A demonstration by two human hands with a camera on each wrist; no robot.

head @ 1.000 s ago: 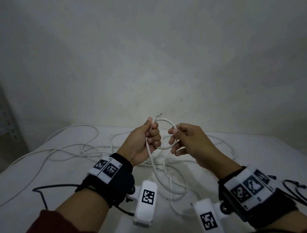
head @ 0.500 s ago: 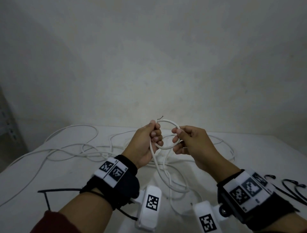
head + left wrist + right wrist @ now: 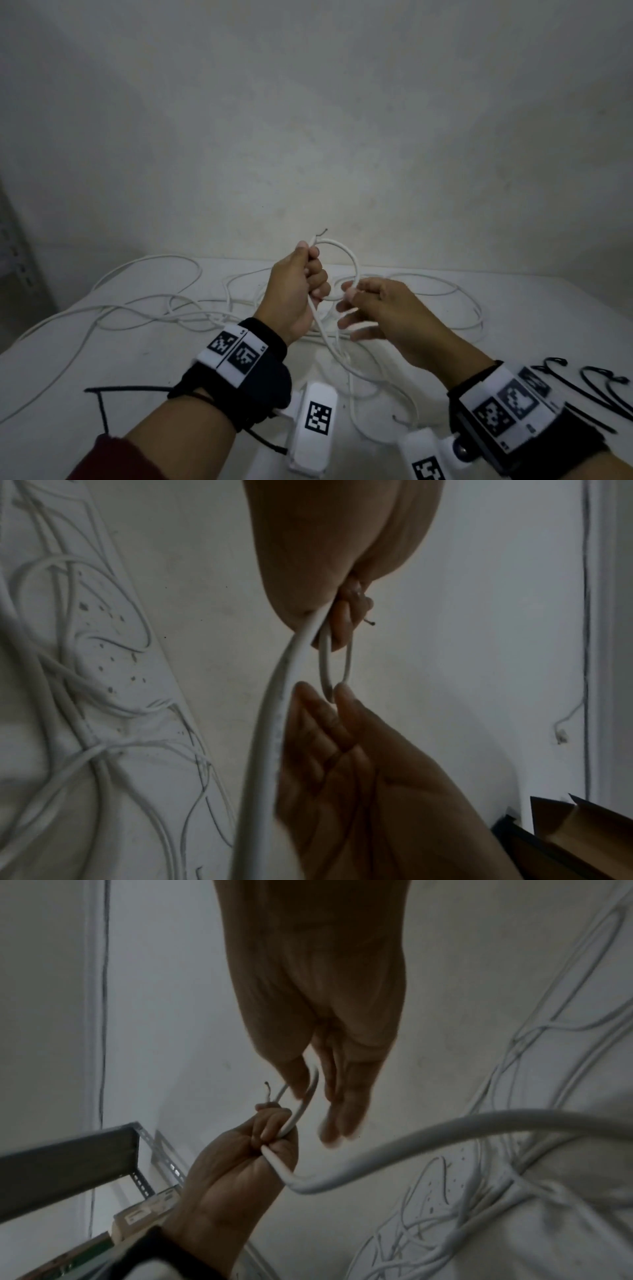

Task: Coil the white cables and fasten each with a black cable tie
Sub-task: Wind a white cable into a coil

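My left hand [image 3: 312,270] is raised over the table, its fingers curled round the end of a white cable [image 3: 355,265]. The bare wire tip sticks up past the thumb. The cable bends into one small loop to the right and comes back into the same fist [image 3: 270,1137]. My right hand [image 3: 352,303] is just right of the loop and lower, fingers spread and fairly straight. The loop's far side passes between the right thumb and fingers [image 3: 342,696]. From the left fist the cable [image 3: 274,710] hangs down to the table. Black cable ties [image 3: 599,387] lie at the right edge.
Long loose white cables [image 3: 164,308] sprawl over the white table [image 3: 137,370], mostly left and behind my hands. Another black tie [image 3: 102,401] lies near my left forearm. A metal shelf frame [image 3: 68,1150] stands to the left and a cardboard box [image 3: 582,837] to the right.
My right hand has gone from a curled pinch on the loop to spread fingers and has dropped a little. The left hand keeps its grip on the cable end.
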